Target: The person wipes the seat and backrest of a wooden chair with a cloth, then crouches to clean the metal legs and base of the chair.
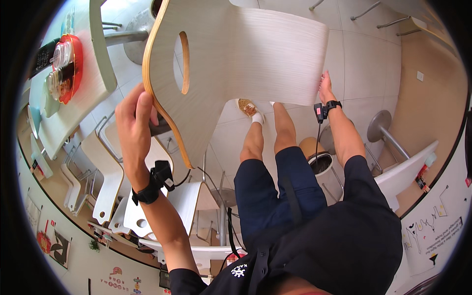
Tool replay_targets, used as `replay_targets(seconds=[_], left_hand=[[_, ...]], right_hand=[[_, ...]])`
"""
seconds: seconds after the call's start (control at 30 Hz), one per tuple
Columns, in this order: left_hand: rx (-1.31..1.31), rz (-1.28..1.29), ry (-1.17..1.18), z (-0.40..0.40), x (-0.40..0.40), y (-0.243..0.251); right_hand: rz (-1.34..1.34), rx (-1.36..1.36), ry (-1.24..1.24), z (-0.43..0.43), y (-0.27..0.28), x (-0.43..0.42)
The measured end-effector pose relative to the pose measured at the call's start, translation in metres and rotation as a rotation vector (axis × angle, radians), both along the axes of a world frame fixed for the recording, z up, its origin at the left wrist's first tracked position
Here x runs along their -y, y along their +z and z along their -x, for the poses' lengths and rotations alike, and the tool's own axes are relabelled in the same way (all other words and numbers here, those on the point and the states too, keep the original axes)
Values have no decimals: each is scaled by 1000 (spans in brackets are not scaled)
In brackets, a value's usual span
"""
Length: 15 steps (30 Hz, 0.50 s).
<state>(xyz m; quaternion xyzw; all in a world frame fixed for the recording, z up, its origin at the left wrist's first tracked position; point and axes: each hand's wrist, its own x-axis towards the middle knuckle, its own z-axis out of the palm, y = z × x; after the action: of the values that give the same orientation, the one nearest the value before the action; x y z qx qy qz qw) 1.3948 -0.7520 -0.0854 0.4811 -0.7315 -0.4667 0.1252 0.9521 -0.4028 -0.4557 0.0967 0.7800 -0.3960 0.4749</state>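
A pale wood-grain bentwood chair (274, 55) is held up in front of me, its backrest toward the left and its seat toward the right. The backrest has an oval cut-out (185, 62) and a bare plywood edge. My left hand (135, 114) grips that curved edge, thumb on the near side and fingers partly hidden behind it. At the seat's far right edge, my right hand (325, 86) has its fingers against the rim, some tucked out of sight underneath. The chair's legs are hidden below the seat shell. Both wrists wear black strapped devices.
A white table (103, 73) at the left bears a red tray (76, 70) with jars. Several similar chairs (105, 173) stand at lower left. An open-topped bin (320, 162) is beside my legs. A round metal table base (379, 125) and another white table (409, 166) lie to the right.
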Motion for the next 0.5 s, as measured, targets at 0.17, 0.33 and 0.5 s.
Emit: replay_targets(seconds=[0.17, 0.33, 0.5], left_hand=[[-159, -172, 47, 15, 15, -3], [-241, -350, 184, 11, 1, -4], [-292, -473, 505, -32, -71, 22]], right_hand=[[-88, 106, -149, -3, 6, 26], [-151, 194, -111, -2, 9, 38], [-85, 201, -20, 12, 18, 62]])
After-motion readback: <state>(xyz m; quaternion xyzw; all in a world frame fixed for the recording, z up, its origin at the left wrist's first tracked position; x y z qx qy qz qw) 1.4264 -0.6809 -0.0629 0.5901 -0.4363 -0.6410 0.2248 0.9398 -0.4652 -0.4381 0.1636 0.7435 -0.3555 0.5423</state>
